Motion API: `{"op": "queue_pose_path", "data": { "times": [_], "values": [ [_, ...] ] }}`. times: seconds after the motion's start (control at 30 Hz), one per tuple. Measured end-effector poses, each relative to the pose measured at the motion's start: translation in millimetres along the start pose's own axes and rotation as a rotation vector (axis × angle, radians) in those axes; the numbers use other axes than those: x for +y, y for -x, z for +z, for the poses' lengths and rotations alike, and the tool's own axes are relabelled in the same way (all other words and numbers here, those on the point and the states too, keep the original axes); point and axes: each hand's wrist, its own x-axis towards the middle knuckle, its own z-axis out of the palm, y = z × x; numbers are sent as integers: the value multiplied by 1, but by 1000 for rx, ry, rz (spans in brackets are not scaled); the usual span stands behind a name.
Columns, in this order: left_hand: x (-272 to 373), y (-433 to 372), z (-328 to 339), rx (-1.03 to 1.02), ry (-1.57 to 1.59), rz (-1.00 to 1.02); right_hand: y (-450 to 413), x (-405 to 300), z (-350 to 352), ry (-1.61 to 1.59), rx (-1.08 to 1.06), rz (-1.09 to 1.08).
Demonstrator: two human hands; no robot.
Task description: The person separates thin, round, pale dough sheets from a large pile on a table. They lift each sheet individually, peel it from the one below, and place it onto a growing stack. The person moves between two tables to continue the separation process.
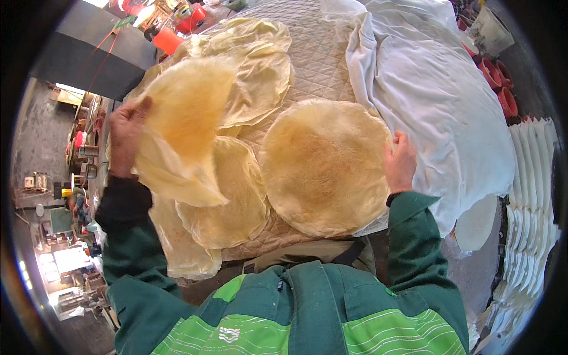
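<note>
My left hand [126, 133] grips the left edge of a thin, pale yellow flatbread [191, 106], which is raised and folding over at its lower part. Beneath it lie another thin flatbread [226, 213] and overlapping sheets, one hanging past the near edge of the table. A large round flatbread [326, 168], browned in its middle, lies flat in front of me; whether several are stacked there is hard to tell. At its right rim my right hand [400, 162] has its fingers curled on the edge, next to a white cloth.
A quilted beige cover [317, 57] spreads over the table. Crumpled flatbreads [262, 71] lie at the far left. The white cloth [439, 106] drapes the right side. Red pots [490, 73] and stacked white sheets [532, 195] stand beyond it. A grey beam [93, 57] is at upper left.
</note>
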Motion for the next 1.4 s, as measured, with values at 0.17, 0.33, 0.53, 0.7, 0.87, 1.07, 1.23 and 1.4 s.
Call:
{"op": "queue_pose_path", "data": {
  "times": [0.17, 0.33, 0.53, 0.7, 0.87, 1.07, 1.23, 1.4],
  "values": [
    [-48, 112, 169, -388, 790, -70, 60, -73, 0, -951, -810, 327],
    [2, 189, 284, -544, 691, -390, 86, -96, 3, -1487, -742, 606],
    [-4, 200, 305, -602, 886, -561, 103, -88, 20, -1195, -396, 416],
    [-5, 212, 319, -573, 844, -601, 116, -72, 27, -554, -210, 49],
    [-4, 208, 319, -473, 867, -728, 112, -48, 20, -343, -263, 34],
    [-163, 90, 189, -429, 1357, -887, 100, 19, 47, -1648, -42, 1016],
    [-273, 53, 67, -53, 1179, -904, 99, 28, 39, -1386, -60, 999],
    [-375, 40, -123, 339, 925, -855, 98, 38, 46, -1279, -70, 916]
  ]
}}
